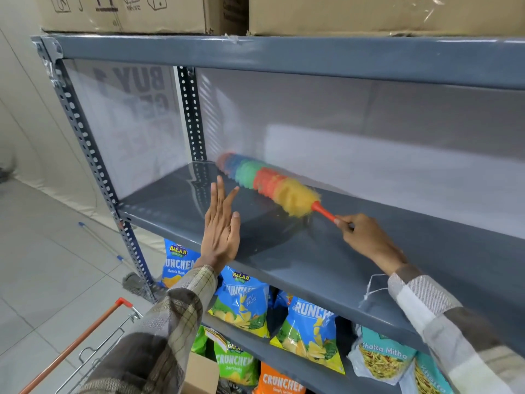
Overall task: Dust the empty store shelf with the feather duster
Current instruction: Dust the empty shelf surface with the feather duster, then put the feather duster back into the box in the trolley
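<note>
A rainbow-coloured feather duster (267, 182) with a red handle lies across the grey metal shelf (326, 257), its fluffy head pointing back left toward the rear wall. My right hand (366, 237) grips the end of the red handle at the right. My left hand (223, 226) hovers flat and open over the front part of the shelf, fingers spread and pointing up, just left of the duster head and apart from it. The shelf surface holds nothing else.
Cardboard boxes (369, 12) sit on the shelf above. Blue, green and orange snack bags (309, 334) fill the lower shelves. A perforated grey upright (93, 163) stands at the left. A shopping trolley with an orange handle (82, 342) is at bottom left on the tiled floor.
</note>
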Motion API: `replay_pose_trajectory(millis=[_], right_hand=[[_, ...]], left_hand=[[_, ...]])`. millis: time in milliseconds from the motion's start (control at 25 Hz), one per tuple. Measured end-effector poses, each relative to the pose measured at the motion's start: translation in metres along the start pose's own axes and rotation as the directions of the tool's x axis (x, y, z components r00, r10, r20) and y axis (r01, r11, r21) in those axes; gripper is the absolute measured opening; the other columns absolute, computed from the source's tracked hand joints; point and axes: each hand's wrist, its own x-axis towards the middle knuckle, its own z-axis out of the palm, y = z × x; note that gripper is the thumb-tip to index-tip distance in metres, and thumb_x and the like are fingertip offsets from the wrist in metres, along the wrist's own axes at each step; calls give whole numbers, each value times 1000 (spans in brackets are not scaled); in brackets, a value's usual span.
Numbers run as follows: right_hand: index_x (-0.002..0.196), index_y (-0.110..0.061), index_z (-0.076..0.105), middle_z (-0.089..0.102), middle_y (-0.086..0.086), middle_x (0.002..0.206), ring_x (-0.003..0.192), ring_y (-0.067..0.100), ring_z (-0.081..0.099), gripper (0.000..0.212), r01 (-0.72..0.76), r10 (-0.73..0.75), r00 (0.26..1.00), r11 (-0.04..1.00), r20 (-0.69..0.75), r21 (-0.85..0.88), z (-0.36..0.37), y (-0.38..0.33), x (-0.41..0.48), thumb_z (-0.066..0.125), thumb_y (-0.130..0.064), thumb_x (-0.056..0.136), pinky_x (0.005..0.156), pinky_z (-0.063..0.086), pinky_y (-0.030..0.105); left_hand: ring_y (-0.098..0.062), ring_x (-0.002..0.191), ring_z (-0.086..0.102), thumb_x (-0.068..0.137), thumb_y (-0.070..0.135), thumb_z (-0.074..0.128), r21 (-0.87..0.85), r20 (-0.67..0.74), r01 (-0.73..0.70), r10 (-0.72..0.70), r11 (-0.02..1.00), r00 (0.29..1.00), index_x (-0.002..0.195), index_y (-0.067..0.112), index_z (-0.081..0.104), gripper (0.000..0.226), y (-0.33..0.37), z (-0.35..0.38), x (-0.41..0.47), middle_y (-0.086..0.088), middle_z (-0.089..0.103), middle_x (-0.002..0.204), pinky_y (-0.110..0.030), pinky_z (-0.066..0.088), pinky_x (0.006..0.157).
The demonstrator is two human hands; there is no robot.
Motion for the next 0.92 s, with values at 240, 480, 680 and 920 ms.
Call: replay_pose_trajectory(millis=[240, 480, 680, 920], right_hand=[[109, -13, 74, 37, -5, 46, 44, 17, 30, 33, 70, -45, 996, 937, -81, 342, -11, -66, -50, 48, -31, 100, 44, 24, 26], [126, -23, 68, 42, -16, 50, 31, 2, 39, 32, 134, -142, 989, 823, -30, 552, -6, -122, -98, 51, -30, 101, 35, 30, 16], [130, -20, 66, 45, -25, 39, 32, -11, 44, 35, 72, -248, 951, 760, 186, 646, 62, -151, -155, 52, -32, 101, 32, 33, 7], [130, -17, 66, 50, -20, 51, 43, -6, 40, 39, -35, -236, 923, 734, 303, 678, 158, -149, -207, 52, -37, 100, 45, 33, 10]], left_hand=[[-11, 162, 0, 102, 35, 27, 188, 42, 70, -79, 980, 996, 159, 26, 31, 58, 21, -28, -3, 6, 4, 174, -32, 17, 124], [-14, 161, 11, 103, 40, 26, 322, -121, 254, -226, 912, 967, 163, 22, 24, 62, 0, -117, -3, 1, 10, 174, -41, 21, 125], [-18, 161, 14, 108, 37, 26, 350, -182, 447, -409, 823, 894, 163, 18, 23, 58, -32, -167, -58, -3, 14, 174, -45, 18, 126], [-28, 156, 31, 109, 35, 28, 324, -129, 736, -743, 595, 657, 162, 15, 24, 57, -75, -172, -191, -9, 26, 170, -50, 26, 125]])
